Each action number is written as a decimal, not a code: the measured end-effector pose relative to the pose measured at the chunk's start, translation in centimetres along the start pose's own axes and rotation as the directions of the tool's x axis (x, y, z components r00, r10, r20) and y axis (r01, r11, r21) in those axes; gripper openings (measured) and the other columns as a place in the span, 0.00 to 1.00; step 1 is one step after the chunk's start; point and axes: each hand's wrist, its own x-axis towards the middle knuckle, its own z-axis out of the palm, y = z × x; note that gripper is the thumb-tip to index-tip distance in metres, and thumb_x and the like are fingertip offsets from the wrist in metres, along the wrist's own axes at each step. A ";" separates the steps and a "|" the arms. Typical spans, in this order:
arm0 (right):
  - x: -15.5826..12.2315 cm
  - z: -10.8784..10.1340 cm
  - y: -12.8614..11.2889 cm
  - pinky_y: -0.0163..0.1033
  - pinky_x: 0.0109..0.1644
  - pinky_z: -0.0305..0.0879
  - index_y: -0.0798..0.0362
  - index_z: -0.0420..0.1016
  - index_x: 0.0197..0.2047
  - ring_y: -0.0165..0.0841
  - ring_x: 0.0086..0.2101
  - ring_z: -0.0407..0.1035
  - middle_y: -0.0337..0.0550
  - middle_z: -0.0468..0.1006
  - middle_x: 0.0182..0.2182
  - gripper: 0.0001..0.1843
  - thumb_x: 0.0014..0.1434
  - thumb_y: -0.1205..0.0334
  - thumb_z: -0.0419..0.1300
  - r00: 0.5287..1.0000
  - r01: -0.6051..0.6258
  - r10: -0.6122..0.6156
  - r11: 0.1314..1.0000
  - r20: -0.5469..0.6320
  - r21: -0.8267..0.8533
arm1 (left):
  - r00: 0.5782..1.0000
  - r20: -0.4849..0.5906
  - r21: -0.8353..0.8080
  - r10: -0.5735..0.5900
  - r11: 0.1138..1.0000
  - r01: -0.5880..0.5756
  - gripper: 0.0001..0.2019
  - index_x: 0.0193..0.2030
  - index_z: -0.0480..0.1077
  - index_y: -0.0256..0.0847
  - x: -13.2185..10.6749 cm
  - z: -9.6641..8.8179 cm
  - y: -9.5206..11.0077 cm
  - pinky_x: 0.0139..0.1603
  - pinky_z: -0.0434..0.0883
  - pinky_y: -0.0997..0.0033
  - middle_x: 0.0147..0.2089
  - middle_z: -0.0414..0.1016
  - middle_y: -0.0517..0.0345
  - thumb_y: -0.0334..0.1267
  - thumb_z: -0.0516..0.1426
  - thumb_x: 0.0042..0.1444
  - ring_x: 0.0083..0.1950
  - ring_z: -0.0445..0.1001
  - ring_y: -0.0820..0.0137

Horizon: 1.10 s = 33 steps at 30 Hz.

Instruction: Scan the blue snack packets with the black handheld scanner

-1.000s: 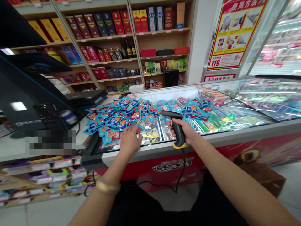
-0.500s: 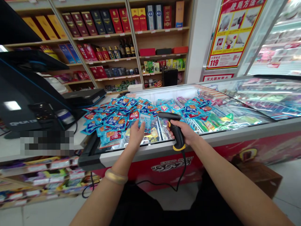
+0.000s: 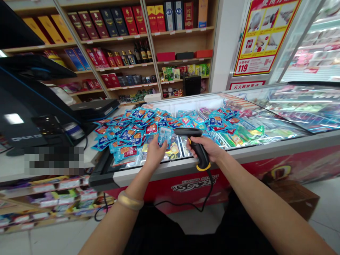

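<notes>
L grip [image 3: 156, 154] pinching blue pack [image 3: 164, 136], R grip [image 3: 205, 147] round scanner [image 3: 202, 157], above freezer edge [image 3: 170, 167].

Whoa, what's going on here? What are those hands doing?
A person is standing at a shop counter. Their left hand pinches a small blue snack packet, and their right hand holds a corded barcode scanner by its grip, with its front close to the packet. Many more blue packets lie spread over a glass-topped chest freezer.
</notes>
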 end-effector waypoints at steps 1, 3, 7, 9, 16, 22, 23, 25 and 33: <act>0.0 0.0 0.0 0.28 0.20 0.67 0.57 0.74 0.29 0.24 0.19 0.66 0.40 0.73 0.24 0.11 0.52 0.56 0.64 1.000 -0.003 0.003 1.000 -0.004 0.004 | 1.000 0.002 -0.001 0.003 1.000 -0.003 0.16 0.43 0.71 0.38 0.0 0.0 0.0 0.33 0.77 0.68 0.31 0.75 0.60 0.41 0.61 0.48 0.31 0.75 0.68; -0.1 0.1 -0.1 0.28 0.20 0.67 0.57 0.74 0.29 0.24 0.19 0.65 0.40 0.72 0.23 0.11 0.52 0.57 0.64 1.000 -0.005 0.005 1.000 -0.011 0.006 | 1.000 0.008 0.001 -0.003 1.000 0.003 0.15 0.44 0.71 0.38 -0.1 0.0 0.1 0.33 0.77 0.67 0.32 0.75 0.59 0.41 0.60 0.49 0.32 0.75 0.68; -0.1 0.3 0.0 0.28 0.20 0.67 0.57 0.74 0.30 0.24 0.19 0.65 0.40 0.73 0.24 0.11 0.53 0.57 0.64 1.000 0.009 -0.009 1.000 -0.016 0.016 | 0.999 0.022 -0.008 -0.047 0.999 0.047 0.17 0.46 0.70 0.38 -0.2 0.0 0.1 0.35 0.77 0.66 0.33 0.75 0.59 0.41 0.60 0.50 0.33 0.76 0.67; 0.0 0.3 0.0 0.28 0.20 0.67 0.57 0.74 0.31 0.25 0.20 0.65 0.40 0.73 0.25 0.10 0.54 0.57 0.63 1.000 0.009 -0.008 0.999 -0.020 0.043 | 0.999 0.012 0.007 -0.046 0.999 0.046 0.18 0.48 0.70 0.38 0.0 0.0 0.0 0.37 0.77 0.64 0.34 0.76 0.58 0.41 0.60 0.51 0.35 0.76 0.66; -0.5 -1.5 -1.4 0.27 0.19 0.63 0.56 0.72 0.30 0.24 0.19 0.63 0.39 0.71 0.23 0.10 0.55 0.58 0.60 0.984 0.081 -0.046 0.975 -0.171 0.208 | 0.976 0.116 0.300 0.186 0.930 -0.212 0.21 0.58 0.67 0.39 1.8 2.3 1.9 0.53 0.72 0.59 0.49 0.77 0.49 0.37 0.52 0.57 0.51 0.75 0.59; -2.9 -6.2 -4.8 0.27 0.19 0.63 0.56 0.71 0.31 0.25 0.19 0.62 0.40 0.71 0.23 0.09 0.58 0.59 0.56 0.909 0.268 -0.166 0.935 -0.382 0.233 | 0.854 0.386 0.360 0.349 0.795 -0.488 0.22 0.61 0.63 0.37 4.2 11.7 6.4 0.63 0.63 0.61 0.60 0.69 0.45 0.29 0.44 0.61 0.61 0.67 0.63; -3.3 -7.0 -5.3 0.27 0.19 0.63 0.56 0.71 0.31 0.25 0.19 0.62 0.40 0.71 0.23 0.09 0.58 0.59 0.56 0.890 0.298 -0.181 0.926 -0.419 0.233 | 0.843 0.412 0.365 0.347 0.785 -0.501 0.22 0.62 0.62 0.37 4.4 13.5 6.9 0.65 0.61 0.61 0.62 0.66 0.44 0.31 0.45 0.61 0.63 0.65 0.63; -4.0 -8.5 -6.0 0.27 0.19 0.63 0.56 0.70 0.31 0.25 0.19 0.63 0.40 0.70 0.22 0.09 0.59 0.59 0.55 0.852 0.343 -0.193 0.908 -0.487 0.239 | 0.822 0.486 0.404 0.296 0.758 -0.512 0.24 0.64 0.59 0.38 4.6 16.8 7.6 0.67 0.57 0.56 0.66 0.59 0.42 0.38 0.49 0.62 0.68 0.57 0.59; -4.6 -10.9 -6.1 0.27 0.18 0.64 0.56 0.69 0.32 0.25 0.18 0.63 0.40 0.69 0.20 0.10 0.60 0.59 0.53 0.805 0.367 -0.133 0.878 -0.578 0.308 | 0.755 0.638 0.531 0.150 0.625 -0.573 0.26 0.65 0.57 0.48 4.7 22.3 7.2 0.65 0.53 0.38 0.71 0.50 0.46 0.52 0.50 0.61 0.72 0.45 0.46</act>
